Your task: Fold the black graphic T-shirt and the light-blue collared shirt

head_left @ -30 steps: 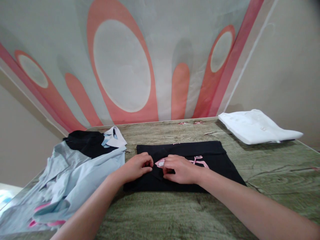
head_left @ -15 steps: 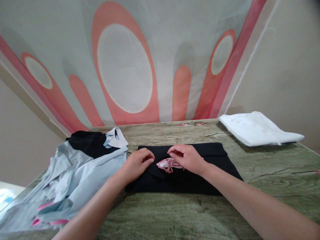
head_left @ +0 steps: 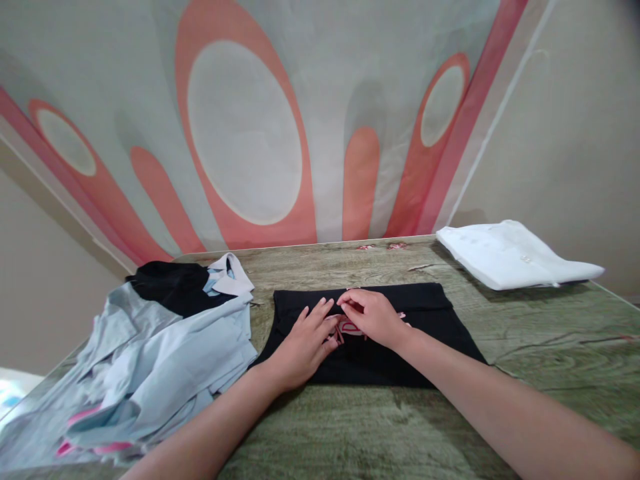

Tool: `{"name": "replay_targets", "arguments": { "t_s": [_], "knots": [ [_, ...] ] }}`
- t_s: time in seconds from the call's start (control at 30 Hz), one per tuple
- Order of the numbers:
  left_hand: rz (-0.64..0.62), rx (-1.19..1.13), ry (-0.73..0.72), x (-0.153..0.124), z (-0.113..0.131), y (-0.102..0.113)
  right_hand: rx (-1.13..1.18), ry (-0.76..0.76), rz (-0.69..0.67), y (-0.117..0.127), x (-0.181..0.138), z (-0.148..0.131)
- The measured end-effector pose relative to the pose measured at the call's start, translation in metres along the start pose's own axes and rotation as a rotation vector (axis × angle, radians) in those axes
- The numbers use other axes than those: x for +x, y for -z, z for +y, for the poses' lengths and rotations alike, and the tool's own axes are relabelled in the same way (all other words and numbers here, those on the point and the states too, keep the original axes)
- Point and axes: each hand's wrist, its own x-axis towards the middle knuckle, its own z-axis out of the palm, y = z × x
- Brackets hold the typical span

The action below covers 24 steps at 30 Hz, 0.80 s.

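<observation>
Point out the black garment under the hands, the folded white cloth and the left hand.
Black garment [head_left: 367,361]: head view, fabric just below the pink print.
Folded white cloth [head_left: 517,260]: head view, middle of its top.
Left hand [head_left: 301,348]: head view, back of the hand.

soft light | faint shadows on table [head_left: 345,430] | glare lower left

The black cloth [head_left: 380,368] has a pink print [head_left: 338,325] on it. One letter [head_left: 351,326] in the print can be seen, and it looks like a D. The left hand [head_left: 305,343] and the right hand [head_left: 376,320] cover parts of the print. A tiny mark [head_left: 525,259] on the white cloth [head_left: 493,257] is too small to read. Two little red marks [head_left: 397,246] at the back of the surface [head_left: 340,430] are too blurry to read.
</observation>
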Motion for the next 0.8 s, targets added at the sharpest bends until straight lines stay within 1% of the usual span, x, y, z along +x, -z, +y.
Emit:
{"name": "replay_targets", "arguments": {
  "t_s": [0.13, 0.23, 0.37, 0.5, 0.57, 0.67, 0.8],
  "knots": [
    [-0.022, -0.156, -0.122, -0.004, 0.007, 0.022, -0.003, 0.033, -0.019, 0.003, -0.002, -0.007],
    [-0.025, -0.187, -0.117, -0.004, 0.006, 0.027, -0.003, 0.07, -0.059, 0.002, -0.004, -0.007],
    [0.022, -0.174, -0.094, -0.001, -0.003, 0.017, 0.006, 0.125, -0.148, 0.001, -0.006, -0.004],
    [0.123, -0.152, -0.077, 0.0, -0.011, 0.003, -0.055, 0.203, -0.321, 0.004, -0.006, -0.005],
    [0.169, -0.146, -0.07, 0.0, -0.013, -0.001, -0.108, 0.239, -0.385, 0.008, -0.006, -0.007],
    [0.186, -0.099, -0.065, 0.0, -0.014, -0.003, -0.169, 0.267, -0.429, 0.01, -0.006, -0.013],
    [0.157, 0.009, -0.091, -0.001, -0.012, -0.004, -0.22, 0.273, -0.433, 0.007, -0.008, -0.018]
  ]
}}
